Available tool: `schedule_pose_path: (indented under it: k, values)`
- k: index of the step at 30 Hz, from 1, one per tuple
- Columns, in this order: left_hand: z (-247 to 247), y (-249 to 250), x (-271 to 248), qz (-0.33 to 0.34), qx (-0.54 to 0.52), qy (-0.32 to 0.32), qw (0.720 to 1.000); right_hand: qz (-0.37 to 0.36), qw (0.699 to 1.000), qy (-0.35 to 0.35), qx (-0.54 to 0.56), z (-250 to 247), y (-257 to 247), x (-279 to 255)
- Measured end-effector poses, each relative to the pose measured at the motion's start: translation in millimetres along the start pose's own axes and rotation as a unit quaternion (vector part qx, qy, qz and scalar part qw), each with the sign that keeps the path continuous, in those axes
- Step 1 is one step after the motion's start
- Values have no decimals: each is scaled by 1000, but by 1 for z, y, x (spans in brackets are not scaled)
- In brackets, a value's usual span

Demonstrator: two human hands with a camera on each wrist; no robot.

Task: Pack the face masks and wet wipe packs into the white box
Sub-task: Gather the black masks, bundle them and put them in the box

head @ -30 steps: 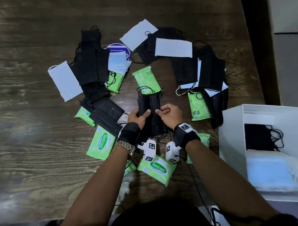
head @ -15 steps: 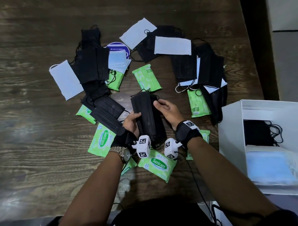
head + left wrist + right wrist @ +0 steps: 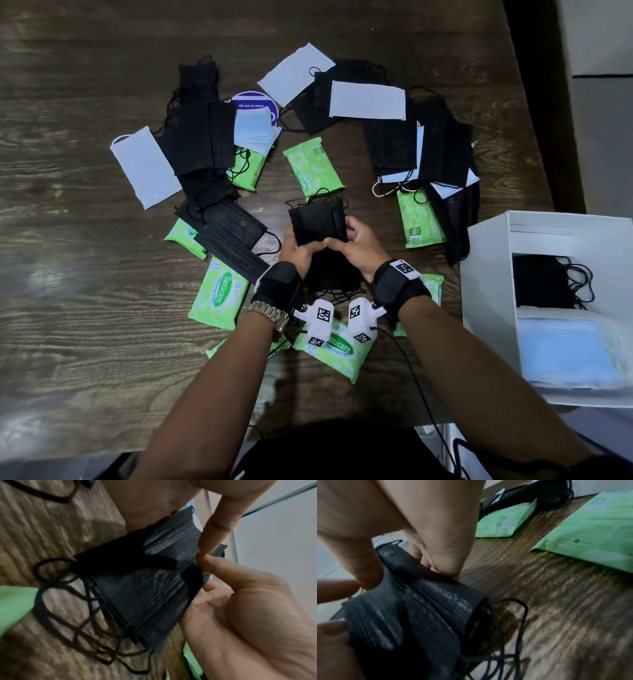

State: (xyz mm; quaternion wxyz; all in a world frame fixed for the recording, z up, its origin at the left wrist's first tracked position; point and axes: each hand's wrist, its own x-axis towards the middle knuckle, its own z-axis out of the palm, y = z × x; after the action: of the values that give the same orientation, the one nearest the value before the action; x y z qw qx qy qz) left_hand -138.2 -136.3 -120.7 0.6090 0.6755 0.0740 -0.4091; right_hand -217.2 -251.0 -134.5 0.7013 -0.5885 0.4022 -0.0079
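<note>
Both hands meet at the centre of the counter point(image 3: 85, 325), and between them sits a stack of black masks point(image 3: 317, 222). The left hand point(image 3: 296, 251) has its grip wrapped on the stack's left edge, thumb on top, fingers underneath. The right hand point(image 3: 356, 245) takes the right edge the same way, thumb pressing down at the middle, thumb tips nearly touching. From the left wrist camera, the stack point(image 3: 145, 595) is held above the wood, with its ear loops point(image 3: 68, 615) hanging loose below. The right wrist camera shows the pleated stack point(image 3: 419, 615) pinched between thumb and fingers.

Around them, a ring of loose goods: black masks and white masks point(image 3: 145, 168) from 9 o'clock round to 2 o'clock, a green wipe pack point(image 3: 313, 168) at 12 o'clock just beyond the held stack, another wipe pack point(image 3: 419, 219) at 2 o'clock, more at 7 and 8 o'clock, and one Sanicare pack point(image 3: 337, 349) at 6 o'clock under the wrists.

The white box point(image 3: 486, 270) stands at 3 o'clock, well apart from the hands, with black masks point(image 3: 541, 284) and a blue pack point(image 3: 568, 353) inside.
</note>
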Motion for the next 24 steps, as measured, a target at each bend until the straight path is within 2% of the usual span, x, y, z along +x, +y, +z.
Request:
schedule_pose_path:
  k: [3, 6, 9, 12, 18, 24]
  values:
    - [3, 2, -5, 18, -8, 6, 1000, -29, 999, 18, -29, 2, 0, -3]
    - [4, 2, -10, 89, 34, 6, 995, -71, 993, 50, -77, 2, -5, -8]
    - [6, 8, -13, 169, 78, 6, 983, -143, 983, 101, -56, -1, -17, -14]
    - [7, 16, -13, 214, 92, -1, 972, -183, 976, 115, -19, -6, -23, -19]
    - [11, 15, -9, 212, 132, -37, 968, -195, 971, 116, -81, -10, -11, -22]
    - [14, 22, -11, 217, 124, -53, 967, -214, 959, 116, -147, -21, -12, -27]
